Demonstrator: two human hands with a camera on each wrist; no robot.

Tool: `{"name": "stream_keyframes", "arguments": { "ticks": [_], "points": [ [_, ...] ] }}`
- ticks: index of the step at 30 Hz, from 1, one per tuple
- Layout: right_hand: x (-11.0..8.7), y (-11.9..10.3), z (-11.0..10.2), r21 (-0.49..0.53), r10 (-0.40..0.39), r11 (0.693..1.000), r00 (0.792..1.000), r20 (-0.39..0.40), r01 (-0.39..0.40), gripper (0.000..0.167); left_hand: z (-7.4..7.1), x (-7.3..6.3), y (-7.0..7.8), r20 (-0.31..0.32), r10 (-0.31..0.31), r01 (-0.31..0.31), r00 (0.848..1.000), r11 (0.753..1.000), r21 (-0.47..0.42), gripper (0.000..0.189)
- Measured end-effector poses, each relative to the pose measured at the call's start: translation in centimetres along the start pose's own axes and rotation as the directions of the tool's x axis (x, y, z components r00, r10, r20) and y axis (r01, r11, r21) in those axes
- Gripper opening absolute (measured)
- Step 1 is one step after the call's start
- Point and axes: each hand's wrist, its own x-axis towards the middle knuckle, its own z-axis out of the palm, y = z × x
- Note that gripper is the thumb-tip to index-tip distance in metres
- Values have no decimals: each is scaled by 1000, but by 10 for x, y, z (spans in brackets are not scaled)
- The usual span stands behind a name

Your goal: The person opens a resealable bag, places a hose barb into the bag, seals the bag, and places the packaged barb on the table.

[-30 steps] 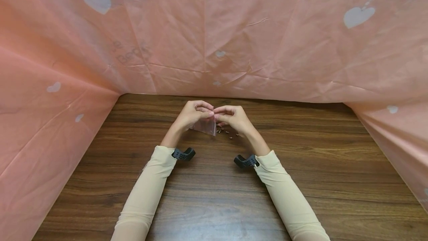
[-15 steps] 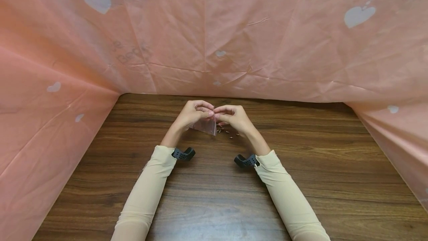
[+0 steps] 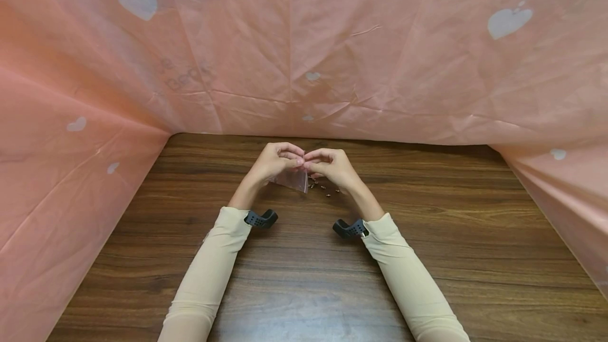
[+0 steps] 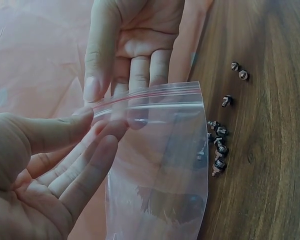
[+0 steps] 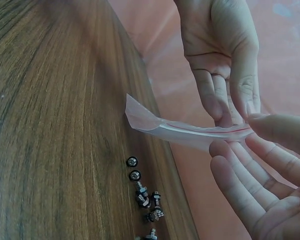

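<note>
A clear zip-lock bag (image 4: 160,165) with a red and a white line along its zip hangs between the two hands. My left hand (image 3: 277,161) pinches it at one end of the zip, with thumb over fingers in the left wrist view. From the other side, my right hand (image 3: 332,167) pinches the same end, its fingertips meeting those of the left. In the right wrist view, the far end of the bag's mouth (image 5: 140,112) spreads slightly apart. Several small metal screws with dark rings (image 4: 220,145) lie on the table beside the bag.
The brown wood-grain table (image 3: 304,268) reaches to a pink cloth (image 3: 247,57) with pale hearts, which stands up behind it and along both sides. A dark band (image 3: 261,219) is on the left wrist and another band (image 3: 349,228) on the right.
</note>
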Motion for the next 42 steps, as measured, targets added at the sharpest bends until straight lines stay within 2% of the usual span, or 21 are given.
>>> {"name": "stream_keyframes", "arguments": {
  "ticks": [10,20,28,42],
  "points": [
    [0,-1,-3,-3,-1,1000,1000,13,1,30,2,-1,4,-2,11,-10,1000,999,43,25],
    [2,1,-3,-6,4,1000,1000,-7,-4,27,5,-2,6,7,21,-21,1000,996,90,25],
    [1,0,-4,11,19,1000,1000,4,-19,27,5,-2,6,4,7,-7,1000,996,94,27],
    [1,-1,-3,21,28,999,999,-17,-28,27,6,-3,8,23,29,-31,999,995,99,29]
  ]
}}
